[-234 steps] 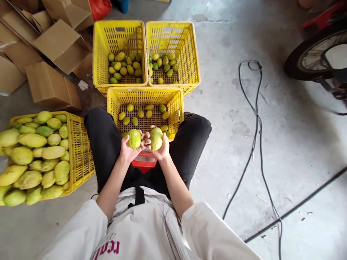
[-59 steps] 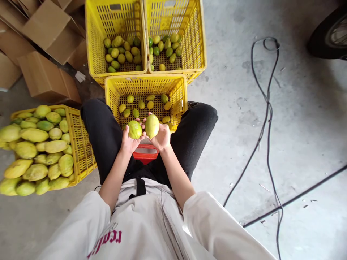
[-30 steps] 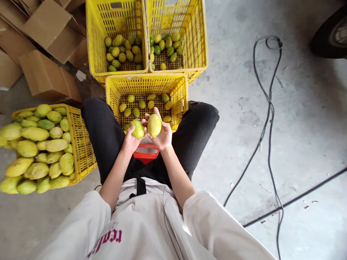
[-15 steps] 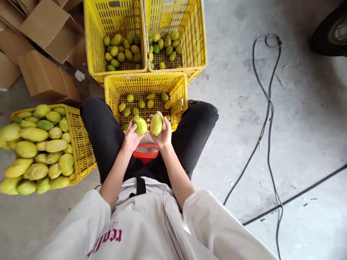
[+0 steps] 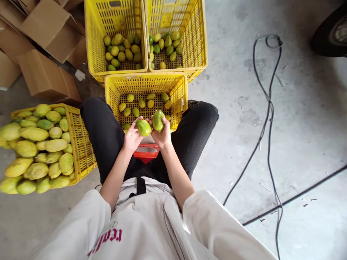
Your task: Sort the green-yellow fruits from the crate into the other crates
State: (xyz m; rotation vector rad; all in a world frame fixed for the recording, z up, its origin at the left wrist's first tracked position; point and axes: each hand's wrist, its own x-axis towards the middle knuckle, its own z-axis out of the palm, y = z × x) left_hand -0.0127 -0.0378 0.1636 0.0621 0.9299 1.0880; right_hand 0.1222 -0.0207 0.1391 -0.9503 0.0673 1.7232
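Observation:
My left hand [image 5: 132, 136] holds a yellow-green lemon [image 5: 143, 128], with the fingers curled round its left side. In my right hand [image 5: 163, 135] is a second, greener lemon [image 5: 158, 121], standing on end. The two fruits are side by side, a small space apart, above the near edge of a low yellow crate [image 5: 146, 77] between my knees. Several smaller lemons [image 5: 141, 103] lie spread over that crate's floor. Parts of the fingers are hidden behind the fruit.
Two taller yellow crates [image 5: 148, 68] with lemons in the bottom stand beyond. At my left is a heaped crate of lemons [image 5: 82, 151]. Cardboard boxes [image 5: 45, 77] lie at upper left. A black cable [image 5: 268, 104] and a wheel [image 5: 332, 34] are at right. A red stool [image 5: 146, 153] is under me.
Both lemons have turned in my hands and show greener sides. The left one has shifted slightly right and down, the right one slightly up. The crates stay as they were.

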